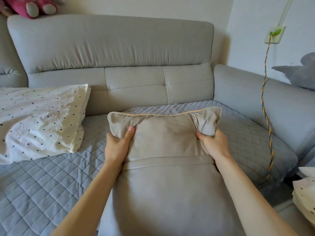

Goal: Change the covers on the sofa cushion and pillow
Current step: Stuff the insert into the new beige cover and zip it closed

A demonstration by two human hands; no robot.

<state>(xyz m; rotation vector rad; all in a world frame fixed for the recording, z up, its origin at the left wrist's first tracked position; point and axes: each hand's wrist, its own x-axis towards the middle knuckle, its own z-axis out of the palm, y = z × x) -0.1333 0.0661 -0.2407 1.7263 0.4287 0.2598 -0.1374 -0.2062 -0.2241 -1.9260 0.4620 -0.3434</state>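
- Gripping the slack left corner of the beige cover, the left hand lies in the middle of the frame, thumb pressed on top and fingers hidden beneath the fabric.
- The right hand, level with it and right of centre, clutches the cover's other far corner, which bunches up above the knuckles.
- Both corners look empty of filling and stick out like ears on either side of an orange-edged seam that runs along the cover's far end.
- The cushion fills the lower middle of the frame between the two bare forearms, lying lengthwise away from the camera, with a fold across it just below the hands.
- It rests on a grey-blue quilted mat spread over the sofa seat.
- At the left edge a pillow in a white cover with dark dots lies on the mat, well apart from the cushion.
- The grey sofa backrest spans the upper half, and an armrest stands on the right.
- A braided cable hangs from a wall socket at the upper right and drops past the armrest.
- A pink plush toy sits in the upper left corner.
- A grey plush lies at the right edge.
- Folded dotted fabric shows at the lower right.
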